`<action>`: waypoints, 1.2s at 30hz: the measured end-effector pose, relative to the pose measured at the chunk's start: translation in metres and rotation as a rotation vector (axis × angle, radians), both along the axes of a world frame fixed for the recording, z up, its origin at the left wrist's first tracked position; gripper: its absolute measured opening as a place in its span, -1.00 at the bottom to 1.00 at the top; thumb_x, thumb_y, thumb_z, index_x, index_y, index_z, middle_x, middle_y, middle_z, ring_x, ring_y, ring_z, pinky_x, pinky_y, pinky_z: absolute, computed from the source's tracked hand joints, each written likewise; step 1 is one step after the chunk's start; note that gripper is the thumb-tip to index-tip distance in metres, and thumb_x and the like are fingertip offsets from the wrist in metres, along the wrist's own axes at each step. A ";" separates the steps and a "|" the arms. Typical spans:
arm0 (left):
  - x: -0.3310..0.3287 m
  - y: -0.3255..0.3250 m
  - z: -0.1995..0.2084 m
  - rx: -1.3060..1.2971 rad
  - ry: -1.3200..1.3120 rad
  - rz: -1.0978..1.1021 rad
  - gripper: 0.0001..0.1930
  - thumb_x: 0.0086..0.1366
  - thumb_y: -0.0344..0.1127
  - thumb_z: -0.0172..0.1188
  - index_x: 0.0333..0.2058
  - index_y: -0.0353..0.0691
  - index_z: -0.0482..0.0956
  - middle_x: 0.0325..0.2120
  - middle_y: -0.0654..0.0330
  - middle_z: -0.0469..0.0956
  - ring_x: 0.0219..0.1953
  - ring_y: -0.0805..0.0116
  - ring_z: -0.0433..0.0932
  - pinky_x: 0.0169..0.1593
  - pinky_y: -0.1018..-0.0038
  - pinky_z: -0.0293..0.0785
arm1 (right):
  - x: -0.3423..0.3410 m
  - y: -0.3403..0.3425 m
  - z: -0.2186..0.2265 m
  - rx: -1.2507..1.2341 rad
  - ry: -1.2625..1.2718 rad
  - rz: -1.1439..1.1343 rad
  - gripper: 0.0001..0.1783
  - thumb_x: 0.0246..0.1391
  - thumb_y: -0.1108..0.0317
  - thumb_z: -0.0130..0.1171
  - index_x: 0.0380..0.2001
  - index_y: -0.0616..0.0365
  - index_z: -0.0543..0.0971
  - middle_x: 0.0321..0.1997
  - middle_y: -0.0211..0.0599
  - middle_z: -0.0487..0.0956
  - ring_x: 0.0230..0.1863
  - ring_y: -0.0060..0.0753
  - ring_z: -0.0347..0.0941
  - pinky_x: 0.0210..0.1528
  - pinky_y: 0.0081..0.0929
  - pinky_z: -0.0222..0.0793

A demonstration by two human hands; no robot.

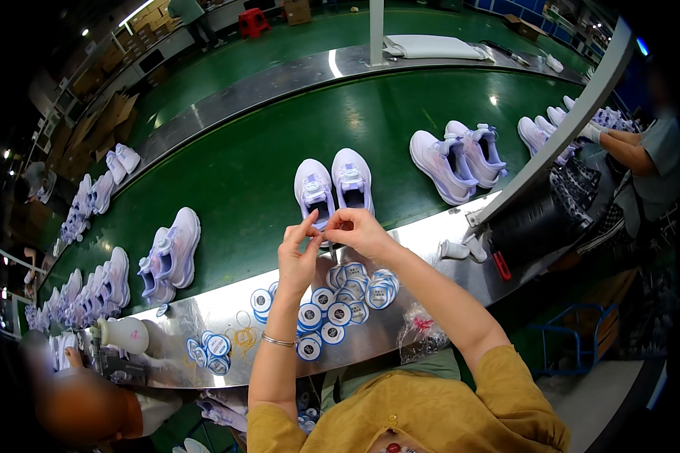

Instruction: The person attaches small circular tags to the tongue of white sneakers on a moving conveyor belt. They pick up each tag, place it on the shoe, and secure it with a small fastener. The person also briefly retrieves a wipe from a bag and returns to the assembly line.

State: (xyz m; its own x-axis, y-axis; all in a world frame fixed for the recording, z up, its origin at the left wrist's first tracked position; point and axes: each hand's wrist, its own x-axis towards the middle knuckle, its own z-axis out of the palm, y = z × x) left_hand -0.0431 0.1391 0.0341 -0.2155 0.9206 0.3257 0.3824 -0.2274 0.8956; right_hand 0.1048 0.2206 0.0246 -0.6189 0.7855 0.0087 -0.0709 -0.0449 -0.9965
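Observation:
A pair of white and lavender sneakers (352,172) stands on the green belt in front of me, toes pointing away. My left hand (298,253) and my right hand (361,232) meet at the heel of the left shoe, fingertips pinched close together. Whatever lies between the fingers is too small to make out. Just below the hands, round blue-edged tags (310,315) are spread over the metal ledge (272,361), with more tags stacked near my right forearm. Yellowish rubber bands (243,340) lie left of my left wrist, beside a smaller pile of tags (217,346).
Other sneaker pairs stand on the belt to the right (447,162) and left (175,253). A post (559,121) rises at the right, near a red tool (502,266). A clear plastic bag (419,332) lies on the ledge. Co-workers are at both sides.

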 end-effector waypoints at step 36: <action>0.078 -0.057 0.001 0.115 0.159 0.007 -0.79 0.14 -0.55 0.19 -0.21 -0.30 0.58 -0.18 0.08 0.55 -0.09 0.14 0.46 0.02 0.36 0.36 | 0.199 -0.034 0.012 1.121 -0.976 -0.519 -0.87 -0.15 0.50 0.14 -0.44 0.18 0.57 -0.11 -0.11 0.45 -0.06 -0.08 0.39 -0.09 -0.26 0.39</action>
State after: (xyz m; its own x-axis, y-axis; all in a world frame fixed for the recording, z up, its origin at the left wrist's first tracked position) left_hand 0.0350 0.0823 0.0346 -0.1592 0.8738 0.4595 0.5193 -0.3217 0.7917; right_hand 0.3042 0.1862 0.0362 -0.4092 0.7741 0.4831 0.8218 0.5427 -0.1734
